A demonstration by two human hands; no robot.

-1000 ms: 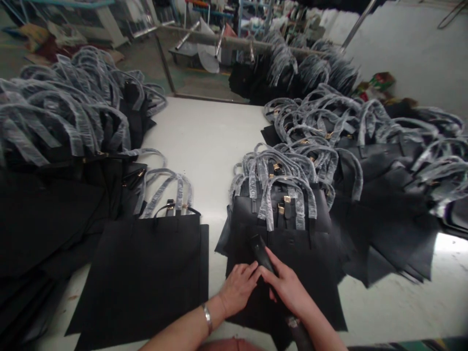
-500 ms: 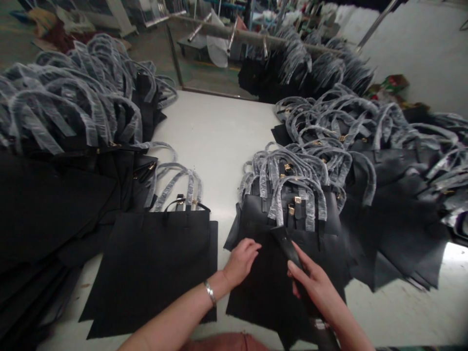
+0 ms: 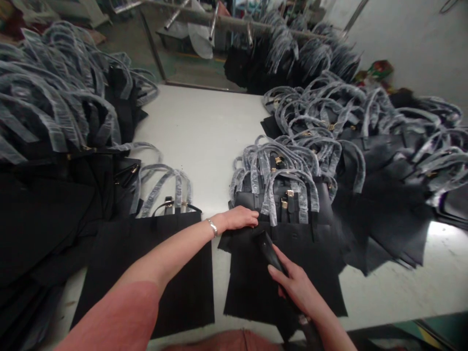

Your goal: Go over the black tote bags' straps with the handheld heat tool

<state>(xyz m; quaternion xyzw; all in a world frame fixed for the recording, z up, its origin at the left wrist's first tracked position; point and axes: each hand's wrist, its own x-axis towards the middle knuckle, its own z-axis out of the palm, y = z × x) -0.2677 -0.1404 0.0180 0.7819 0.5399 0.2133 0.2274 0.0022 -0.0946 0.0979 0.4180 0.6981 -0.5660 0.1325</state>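
Note:
My left hand (image 3: 240,217) reaches to the top left edge of a black handbag (image 3: 248,287), its fingers closed on that edge. Plastic-wrapped handles (image 3: 271,200) rise from the bags stacked there, with gold buckles (image 3: 284,203) between them. My right hand (image 3: 292,280) is wrapped round a long black strap-like piece (image 3: 269,249), held slanted over the bag's front. A shiny metal fitting (image 3: 303,320) shows at its lower end, near my wrist; its exact kind is unclear. Left of these, another black handbag (image 3: 183,278) lies flat, partly under my left forearm.
A big heap of black bags with wrapped handles (image 3: 62,107) fills the left side of the white table (image 3: 197,117). More bags (image 3: 387,195) lie piled at the right. Behind the table stands a metal rack (image 3: 214,22) with further bags hung on it.
My left hand has moved up and forward from over the bag's front to its top edge. My right hand has shifted slightly left with the black piece. The view has turned a little.

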